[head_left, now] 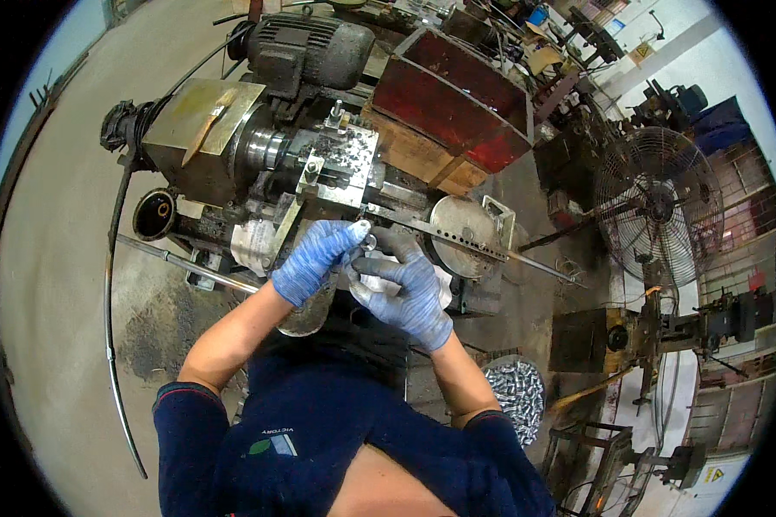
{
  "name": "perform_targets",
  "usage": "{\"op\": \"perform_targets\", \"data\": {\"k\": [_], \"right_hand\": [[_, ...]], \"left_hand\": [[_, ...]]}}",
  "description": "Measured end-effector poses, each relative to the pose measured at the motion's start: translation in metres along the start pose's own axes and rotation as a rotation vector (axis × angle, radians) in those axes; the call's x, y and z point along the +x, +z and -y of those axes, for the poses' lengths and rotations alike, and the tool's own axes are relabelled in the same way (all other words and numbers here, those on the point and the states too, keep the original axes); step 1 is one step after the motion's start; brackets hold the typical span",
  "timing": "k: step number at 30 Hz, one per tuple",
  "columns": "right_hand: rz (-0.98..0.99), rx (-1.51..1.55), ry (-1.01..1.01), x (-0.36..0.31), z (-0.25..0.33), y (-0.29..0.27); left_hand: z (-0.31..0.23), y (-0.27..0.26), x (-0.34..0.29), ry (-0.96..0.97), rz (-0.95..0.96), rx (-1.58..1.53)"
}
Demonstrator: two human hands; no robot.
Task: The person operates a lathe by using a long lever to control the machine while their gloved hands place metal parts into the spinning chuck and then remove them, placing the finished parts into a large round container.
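Note:
Both of my hands wear blue knit gloves with greyed fingertips and meet in front of the machine. Between their fingers is a small shiny metal piece with a round end (369, 243), mostly hidden. My left hand (309, 260) is closed, thumb and fingers pinching at the piece. Curled around its other side is my right hand (412, 297), also closed. Just beyond them stands the machine's metal clamp block (347, 168), strewn with dark metal chips. A flat bar with a row of holes (448, 234) runs rightward from the block.
A brush (203, 133) lies on the machine housing (168, 129), near a motor (306, 52). A dark red bin (453, 99) stands beyond the block. At right is a large fan (660, 202); a round container of small metal parts (517, 396) sits low right. Long rods (112, 327) extend left.

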State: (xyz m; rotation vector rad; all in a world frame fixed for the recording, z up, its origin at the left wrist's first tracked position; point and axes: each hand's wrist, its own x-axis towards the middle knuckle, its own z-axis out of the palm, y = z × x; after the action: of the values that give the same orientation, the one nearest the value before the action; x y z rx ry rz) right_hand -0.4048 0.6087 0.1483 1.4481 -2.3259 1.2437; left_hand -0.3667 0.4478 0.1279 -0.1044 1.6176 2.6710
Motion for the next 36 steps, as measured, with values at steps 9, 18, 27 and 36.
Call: {"op": "perform_targets", "data": {"k": [9, 18, 27, 36], "right_hand": [[0.063, -0.247, -0.079, 0.032, 0.021, 0.009], [0.188, -0.247, -0.189, 0.069, 0.033, 0.029], [0.345, -0.37, -0.189, 0.156, -0.01, 0.067], [0.625, -0.458, 0.054, 0.202, -0.052, 0.112]], "left_hand": [[-0.003, -0.015, -0.003, 0.013, -0.121, -0.178], [-0.02, -0.037, -0.013, 0.14, -0.275, -0.361], [-0.089, -0.133, -0.082, 0.142, -0.614, 0.254], [-0.107, -0.281, -0.242, 0.365, -1.169, 0.611]]}}
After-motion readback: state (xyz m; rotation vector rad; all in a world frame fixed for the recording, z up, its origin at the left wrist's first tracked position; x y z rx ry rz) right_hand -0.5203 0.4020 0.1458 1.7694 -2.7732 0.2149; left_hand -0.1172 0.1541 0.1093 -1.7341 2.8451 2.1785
